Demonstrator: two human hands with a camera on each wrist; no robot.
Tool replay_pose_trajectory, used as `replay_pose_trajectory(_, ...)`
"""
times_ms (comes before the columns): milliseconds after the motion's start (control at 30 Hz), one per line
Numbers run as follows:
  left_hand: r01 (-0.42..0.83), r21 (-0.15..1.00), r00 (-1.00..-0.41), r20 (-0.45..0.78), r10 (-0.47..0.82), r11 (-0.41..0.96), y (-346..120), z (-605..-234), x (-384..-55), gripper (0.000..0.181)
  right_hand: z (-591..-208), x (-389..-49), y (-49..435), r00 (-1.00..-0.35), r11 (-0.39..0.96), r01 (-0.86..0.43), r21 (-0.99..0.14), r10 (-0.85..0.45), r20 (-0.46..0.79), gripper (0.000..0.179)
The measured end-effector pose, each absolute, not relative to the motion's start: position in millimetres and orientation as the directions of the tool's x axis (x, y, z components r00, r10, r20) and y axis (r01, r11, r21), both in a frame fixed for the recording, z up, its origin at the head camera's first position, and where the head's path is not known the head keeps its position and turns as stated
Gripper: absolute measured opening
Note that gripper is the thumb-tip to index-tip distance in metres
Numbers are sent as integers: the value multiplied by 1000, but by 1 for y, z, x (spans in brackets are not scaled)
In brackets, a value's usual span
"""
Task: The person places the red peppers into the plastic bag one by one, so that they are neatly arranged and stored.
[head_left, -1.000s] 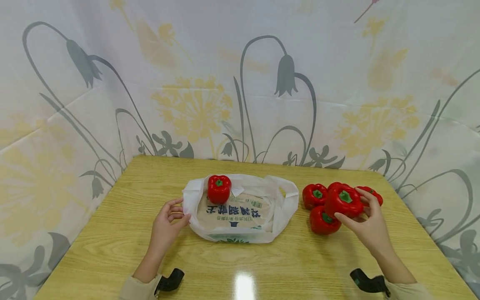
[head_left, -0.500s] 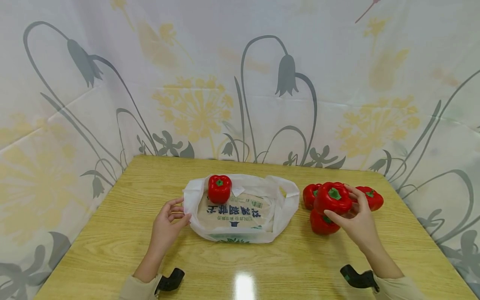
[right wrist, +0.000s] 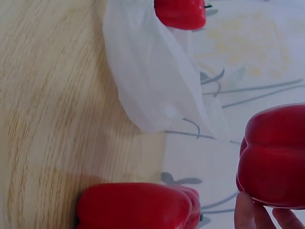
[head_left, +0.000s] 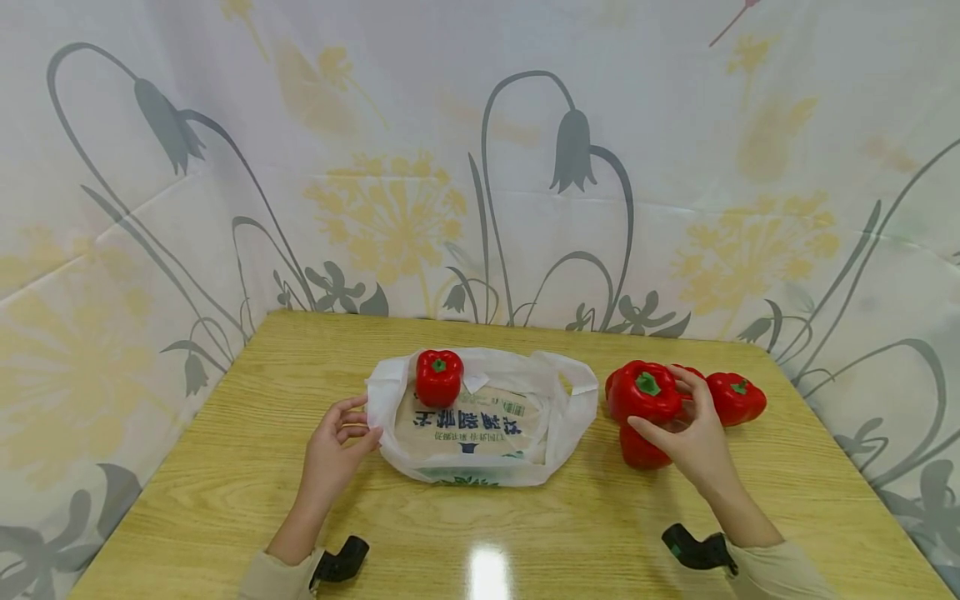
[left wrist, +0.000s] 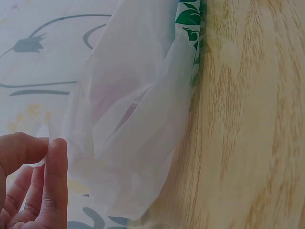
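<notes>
My left hand (head_left: 339,446) pinches the left edge of a white plastic bag (head_left: 570,421) between thumb and finger; the left wrist view shows the thin plastic (left wrist: 128,162) at the fingertips. The bag stands with its mouth spread, printed dark lettering inside. One red bell pepper (head_left: 438,379) sits in its back left corner. In my right hand (head_left: 693,437), thumb and fingers grip another red bell pepper (head_left: 643,393), raised above others on the table. The right wrist view has this held pepper (right wrist: 276,155) at its right edge, fingertips against its underside.
Beneath and behind the held pepper, other red peppers are partly hidden, one toward the front (head_left: 643,450). Another pepper (head_left: 737,398) lies to the right. The wooden table (head_left: 420,542) ends at a flower-printed cloth (head_left: 480,208) behind.
My right hand has carried its pepper leftward, toward the bag, uncovering more of the pepper on the right. The left hand and the bag have stayed in place.
</notes>
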State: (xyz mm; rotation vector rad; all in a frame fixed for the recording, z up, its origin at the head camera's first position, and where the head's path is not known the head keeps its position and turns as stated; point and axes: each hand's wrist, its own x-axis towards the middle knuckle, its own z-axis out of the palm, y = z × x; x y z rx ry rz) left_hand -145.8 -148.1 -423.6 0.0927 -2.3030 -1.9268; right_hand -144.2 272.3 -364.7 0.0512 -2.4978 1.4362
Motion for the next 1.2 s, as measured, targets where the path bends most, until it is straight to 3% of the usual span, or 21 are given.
replay_pose_trajectory(1200, 42, 983, -989, 66, -135, 177, -147, -424, -146, 48, -371, -165, 222, -983, 429, -162, -888, 6, 183, 80)
